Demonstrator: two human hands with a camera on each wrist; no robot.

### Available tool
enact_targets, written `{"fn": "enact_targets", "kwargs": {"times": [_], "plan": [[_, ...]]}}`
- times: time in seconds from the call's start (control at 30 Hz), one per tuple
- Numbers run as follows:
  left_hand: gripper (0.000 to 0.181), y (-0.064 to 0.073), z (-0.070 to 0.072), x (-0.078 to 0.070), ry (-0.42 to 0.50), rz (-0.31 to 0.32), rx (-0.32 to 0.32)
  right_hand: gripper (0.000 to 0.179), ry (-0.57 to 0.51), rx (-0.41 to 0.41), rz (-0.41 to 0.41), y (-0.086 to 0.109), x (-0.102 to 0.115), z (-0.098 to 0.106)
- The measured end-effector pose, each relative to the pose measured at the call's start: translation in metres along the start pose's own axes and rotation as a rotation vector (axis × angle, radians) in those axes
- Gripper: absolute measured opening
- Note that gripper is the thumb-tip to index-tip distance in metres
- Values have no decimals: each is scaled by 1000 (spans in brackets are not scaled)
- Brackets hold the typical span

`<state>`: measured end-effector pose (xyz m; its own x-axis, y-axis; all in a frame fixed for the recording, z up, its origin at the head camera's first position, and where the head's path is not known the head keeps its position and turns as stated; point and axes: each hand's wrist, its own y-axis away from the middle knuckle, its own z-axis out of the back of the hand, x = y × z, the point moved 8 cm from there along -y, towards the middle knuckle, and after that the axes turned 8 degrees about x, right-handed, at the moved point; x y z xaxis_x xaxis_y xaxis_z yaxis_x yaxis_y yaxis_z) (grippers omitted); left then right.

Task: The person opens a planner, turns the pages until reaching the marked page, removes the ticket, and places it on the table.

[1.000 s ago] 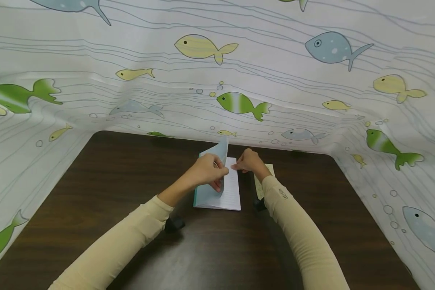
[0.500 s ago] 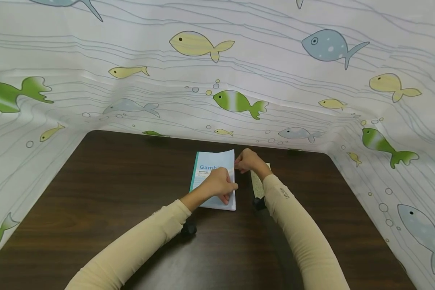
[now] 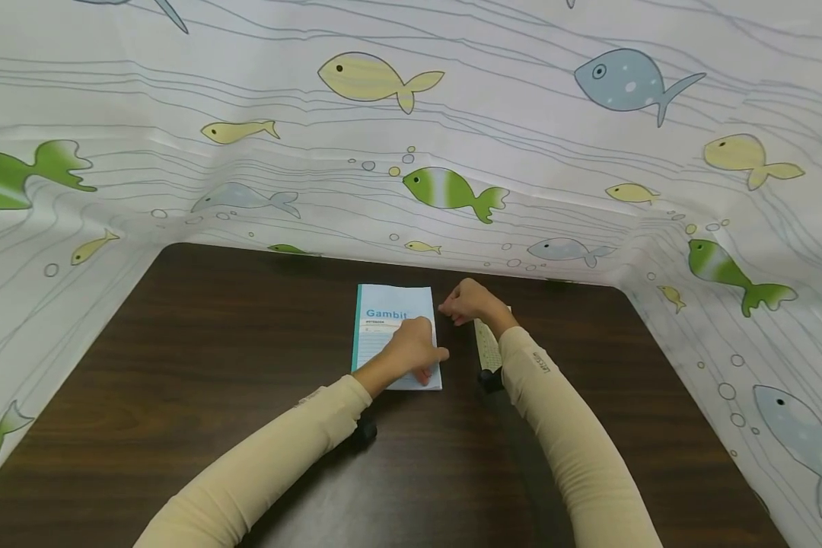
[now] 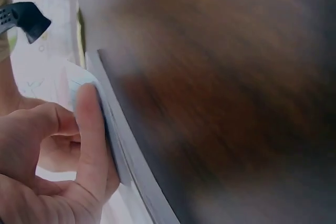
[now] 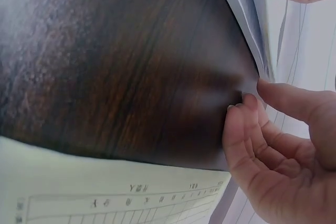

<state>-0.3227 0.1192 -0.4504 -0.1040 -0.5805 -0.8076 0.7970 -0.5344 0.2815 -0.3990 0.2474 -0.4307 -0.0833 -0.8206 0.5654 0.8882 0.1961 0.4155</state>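
A pale blue notebook [image 3: 383, 301] marked "Gambit", with a teal spine strip on its left, lies closed on the dark wooden table [image 3: 260, 327]. My left hand [image 3: 411, 346] rests over the lower right of its cover; in the left wrist view a straight finger [image 4: 90, 135] lies along the cover by the edge. Just right of the notebook, my right hand [image 3: 473, 303] hovers with loosely curled fingers and nothing between them. Its thumb [image 5: 283, 98] is close to the notebook's corner in the right wrist view.
A pale yellow printed form sheet [image 3: 488, 348] lies partly under my right forearm. White sheeting with fish drawings [image 3: 356, 198] stands behind the table and along both sides. A black wrist camera [image 3: 491, 379] sits under the right sleeve.
The notebook cover, raised in my left hand, has swung over to the right and lies flat. The notebook then shifted slightly left, away from my right hand's fingertips.
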Motion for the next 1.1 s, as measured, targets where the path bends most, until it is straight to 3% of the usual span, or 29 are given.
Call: {"fn": "enact_targets", "kwargs": {"times": [0.43,0.53,0.67,0.73,0.8,0.97,1.1], "plan": [[23,1,-4,-3,-75,-12,28,26,4,-40,-44,1,0,-2],[27,-19,-9,15,-88,-30,26,26,27,-53,-45,0,1,-3],[33,-42,-15,38,-204,-72,1,26,62,-91,-28,3,3,-4],[28,-35,-13,35,-276,-98,-23,26,88,-114,-16,4,2,-4],[21,-15,-8,22,-329,-124,-25,27,121,-129,-4,6,2,-4],[25,33,-4,-8,-433,-183,55,30,171,-170,23,17,2,-6],[24,48,-5,-12,-535,-236,73,34,150,-240,59,31,6,-5]]}}
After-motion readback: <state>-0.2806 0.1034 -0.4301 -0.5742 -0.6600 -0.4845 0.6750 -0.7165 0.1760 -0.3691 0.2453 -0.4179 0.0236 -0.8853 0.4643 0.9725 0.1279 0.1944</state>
